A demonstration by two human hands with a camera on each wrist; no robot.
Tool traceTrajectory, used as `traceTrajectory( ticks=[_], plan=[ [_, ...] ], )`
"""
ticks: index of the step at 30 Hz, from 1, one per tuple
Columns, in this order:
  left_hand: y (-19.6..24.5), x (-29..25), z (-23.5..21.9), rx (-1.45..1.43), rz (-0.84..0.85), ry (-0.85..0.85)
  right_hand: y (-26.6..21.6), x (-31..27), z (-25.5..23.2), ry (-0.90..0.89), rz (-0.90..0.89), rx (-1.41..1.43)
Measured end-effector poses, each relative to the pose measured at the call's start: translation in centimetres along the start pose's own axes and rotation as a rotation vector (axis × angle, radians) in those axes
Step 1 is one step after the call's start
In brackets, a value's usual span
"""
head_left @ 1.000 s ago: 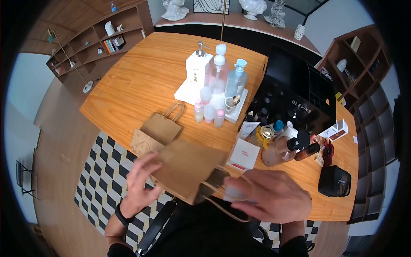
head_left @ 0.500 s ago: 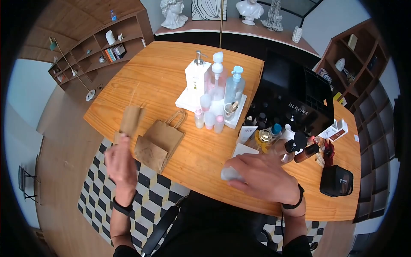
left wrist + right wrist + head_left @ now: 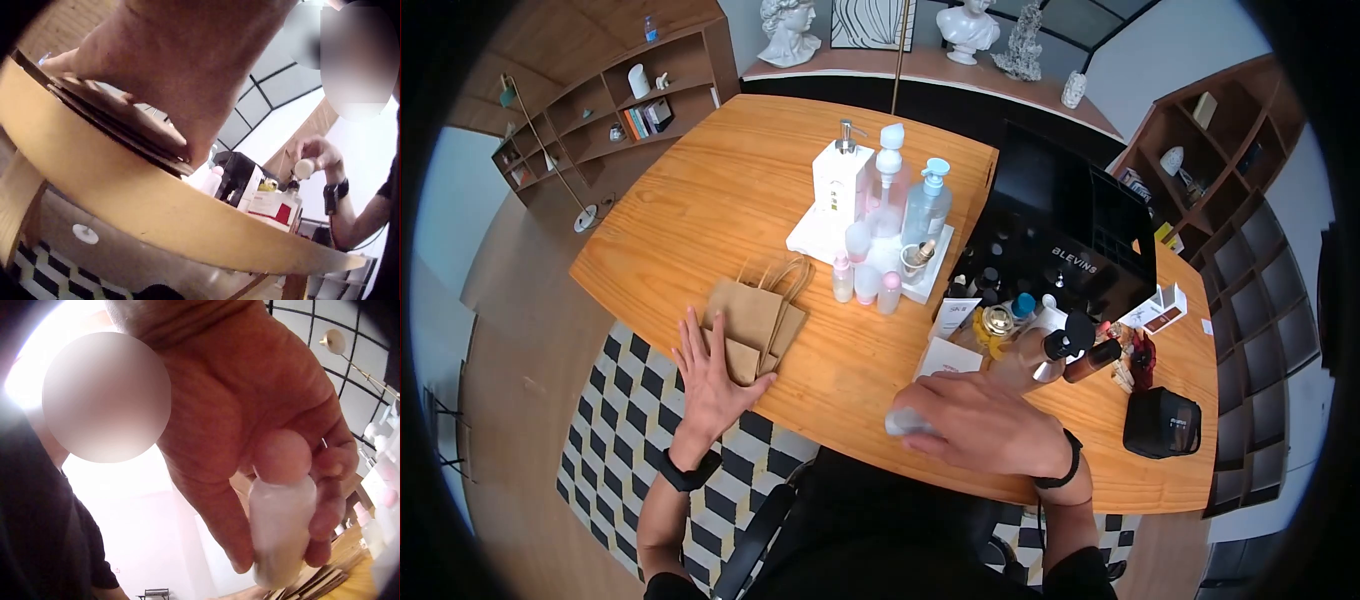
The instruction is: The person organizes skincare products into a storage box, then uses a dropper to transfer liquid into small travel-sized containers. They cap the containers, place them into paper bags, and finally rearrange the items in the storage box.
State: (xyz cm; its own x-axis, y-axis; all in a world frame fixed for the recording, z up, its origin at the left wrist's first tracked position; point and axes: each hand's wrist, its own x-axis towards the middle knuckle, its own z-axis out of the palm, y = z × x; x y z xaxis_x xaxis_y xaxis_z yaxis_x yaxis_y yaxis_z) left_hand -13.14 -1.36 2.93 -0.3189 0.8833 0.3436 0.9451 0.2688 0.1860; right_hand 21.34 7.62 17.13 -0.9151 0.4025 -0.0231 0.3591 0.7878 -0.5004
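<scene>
Brown paper bags with twisted handles (image 3: 745, 308) lie flat and stacked at the table's front left edge. My left hand (image 3: 712, 388) rests on their near end, fingers spread and straight, thumb by the right side. In the left wrist view the layered bags (image 3: 119, 119) sit under that palm. My right hand (image 3: 985, 425) hovers near the front edge, gripping a small translucent bottle (image 3: 905, 420). The right wrist view shows this bottle's round pink cap (image 3: 282, 456) against the palm, with thumb and fingers around its body (image 3: 282, 531).
A white tray (image 3: 805, 236) at the middle bears pump bottles, with small pink-capped bottles (image 3: 888, 293) before it. Rightward stand a white box (image 3: 945, 358), a big pump bottle (image 3: 1025, 368), a black cosmetics case (image 3: 1070, 225) and a black pouch (image 3: 1162, 422).
A paper bag held between both hands went left in the left hand and now lies on the other bag. The left hand has spread over the stack; the right keeps the bottle.
</scene>
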Motion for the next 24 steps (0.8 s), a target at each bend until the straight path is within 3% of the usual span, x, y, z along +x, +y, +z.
traceTrajectory(
  ticks=[1, 3, 5, 10, 12, 14, 19, 21, 24],
  plan=[
    [-0.2, -0.1, -0.1, -0.014, -0.038, -0.099, 0.1, 0.2, 0.0, -0.005, 0.025, 0.004],
    [-0.3, 0.0, -0.3, -0.068, 0.002, -0.103, 0.5, 0.7, 0.5, -0.015, 0.053, 0.005],
    [-0.3, 0.1, -0.8, -0.119, 0.039, -0.112, 1.0, 1.6, 1.4, 0.101, 0.088, -0.052],
    [-0.5, 0.1, -0.4, -0.034, 0.114, -0.166, 2.0, 5.2, 0.8, 0.034, 0.184, -0.113],
    [-0.6, 0.1, -0.1, -0.034, 0.130, -0.162, 3.0, 6.6, 1.2, 0.021, 0.189, -0.141],
    [-0.8, 0.1, 0.3, -0.069, 0.141, -0.086, 4.1, 8.1, 2.1, 0.142, 0.122, -0.264],
    [0.0, 0.4, -0.2, -0.056, 0.091, -0.065, 4.8, 11.9, 4.2, 0.140, 0.190, -0.356],
    [-0.1, 0.5, -0.3, -0.053, 0.091, -0.077, 5.1, 12.9, 5.2, 0.243, 0.152, -0.395],
    [-0.3, 0.6, -0.1, -0.055, 0.090, -0.059, 5.0, 14.3, 5.9, 0.267, 0.247, -0.331]
  ],
)
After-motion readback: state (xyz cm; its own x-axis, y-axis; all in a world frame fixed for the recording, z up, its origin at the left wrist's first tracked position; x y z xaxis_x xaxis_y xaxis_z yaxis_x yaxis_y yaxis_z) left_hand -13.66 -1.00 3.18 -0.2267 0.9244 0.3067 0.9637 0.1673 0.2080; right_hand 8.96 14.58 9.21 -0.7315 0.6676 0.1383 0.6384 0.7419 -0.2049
